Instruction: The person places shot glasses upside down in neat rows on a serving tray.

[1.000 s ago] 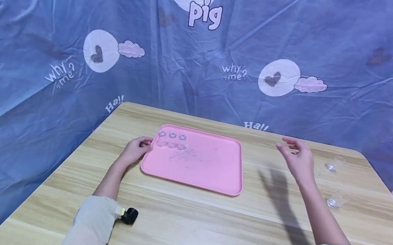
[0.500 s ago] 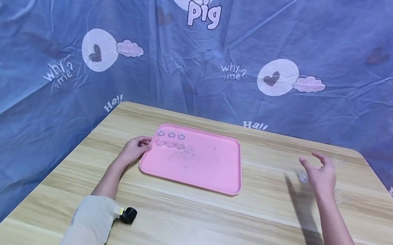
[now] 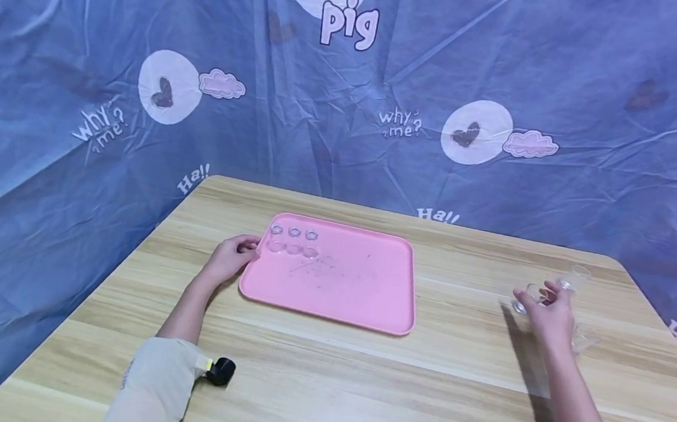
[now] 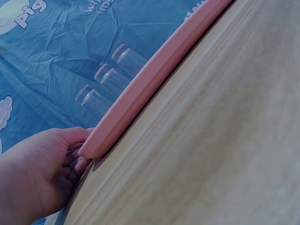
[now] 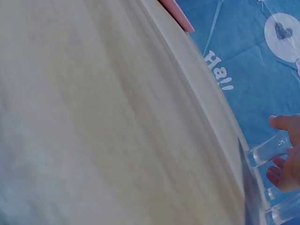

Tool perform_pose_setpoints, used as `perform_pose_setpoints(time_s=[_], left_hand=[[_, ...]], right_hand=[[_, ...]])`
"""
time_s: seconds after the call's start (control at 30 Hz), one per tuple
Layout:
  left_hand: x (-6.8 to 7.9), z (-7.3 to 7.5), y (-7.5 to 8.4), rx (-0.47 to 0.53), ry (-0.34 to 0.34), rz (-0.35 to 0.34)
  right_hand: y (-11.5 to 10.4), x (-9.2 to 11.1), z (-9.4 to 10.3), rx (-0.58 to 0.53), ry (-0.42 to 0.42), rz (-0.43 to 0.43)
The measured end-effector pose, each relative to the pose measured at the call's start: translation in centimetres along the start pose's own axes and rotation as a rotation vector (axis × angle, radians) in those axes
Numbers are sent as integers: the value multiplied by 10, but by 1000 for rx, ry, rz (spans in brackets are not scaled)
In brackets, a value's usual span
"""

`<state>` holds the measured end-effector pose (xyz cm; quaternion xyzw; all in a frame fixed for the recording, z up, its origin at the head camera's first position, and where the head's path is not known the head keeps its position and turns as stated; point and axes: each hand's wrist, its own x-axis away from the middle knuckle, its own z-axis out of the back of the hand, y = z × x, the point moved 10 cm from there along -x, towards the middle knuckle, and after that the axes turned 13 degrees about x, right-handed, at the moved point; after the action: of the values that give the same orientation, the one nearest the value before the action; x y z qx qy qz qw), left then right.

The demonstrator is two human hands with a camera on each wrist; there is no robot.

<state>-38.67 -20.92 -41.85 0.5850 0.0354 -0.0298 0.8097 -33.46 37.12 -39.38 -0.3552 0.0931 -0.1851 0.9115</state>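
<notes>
In the head view my left hand (image 3: 232,259) holds the left edge of a pink tray (image 3: 358,311). The left wrist view shows thumb and fingers on either side of the tray's rim. Clear glasses (image 3: 293,241) stand side by side at the far left of the tray. On the right, my right hand (image 3: 552,320) is around a clear glass (image 3: 535,290) standing on the table. In the right wrist view, a gap shows between the thumb (image 5: 280,122) and this glass, while the other fingers curl close beside it.
Two more clear glasses stand near the right hand, a far one (image 3: 578,273) and a nearer one (image 3: 585,336) partly behind the wrist. The wooden table (image 3: 343,386) ends at a blue patterned cloth (image 3: 334,141) at the back and sides.
My right hand has moved right and down from the middle of the table to the glass, its thumb and fingers drawing closer around it. My left hand stays at the tray.
</notes>
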Motion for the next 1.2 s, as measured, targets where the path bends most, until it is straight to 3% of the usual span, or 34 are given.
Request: perform_pose_setpoints(time_s=[0.2, 0.37, 0.67, 1.2], left_hand=[[0, -1, -1, 5, -6, 10], [0, -1, 0, 0, -8, 10], [0, 0, -1, -3, -6, 12], [0, 0, -3, 5, -10, 7]], right_hand=[[16, -1, -7, 78, 1, -40], [23, -1, -9, 75, 19, -50], [19, 0, -6, 116, 126, 25], [17, 1, -6, 174, 160, 48]])
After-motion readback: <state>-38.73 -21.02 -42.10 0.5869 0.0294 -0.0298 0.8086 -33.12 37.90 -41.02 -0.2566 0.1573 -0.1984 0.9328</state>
